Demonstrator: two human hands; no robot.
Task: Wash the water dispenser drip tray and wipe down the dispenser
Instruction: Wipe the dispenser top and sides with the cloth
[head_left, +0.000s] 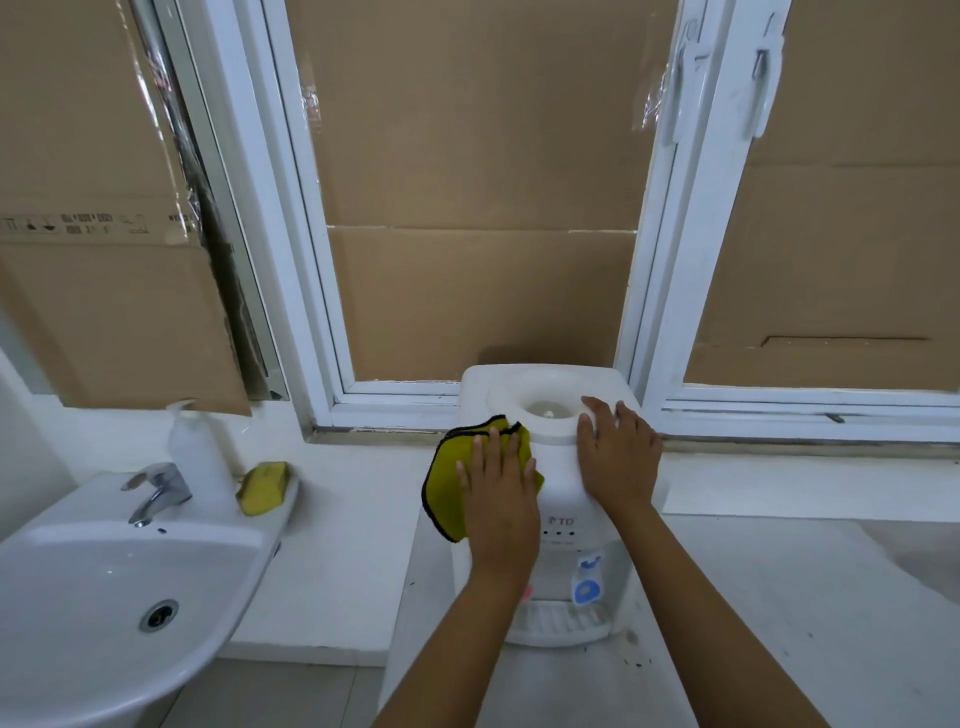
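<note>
- Centrally, the white water dispenser (550, 467) stands on a white surface (779, 597), at its far edge below the window frame (311, 312).
- Its drip tray (558, 621) sits seated at the dispenser's base, under a blue tap (587, 579).
- The left hand (498, 488) presses a yellow cloth (457, 483) flat against the dispenser's upper left side, fingers straight.
- The right hand (618, 457) rests flat on the top right, fingers extended and relaxed, touching the bottle well's rim.
- Off the surface's left edge, a white sink (104, 597) carries a faucet (156, 491), a yellow sponge (265, 487) and a soap bottle (195, 452).
- Cardboard (467, 182) covers the window panes.
</note>
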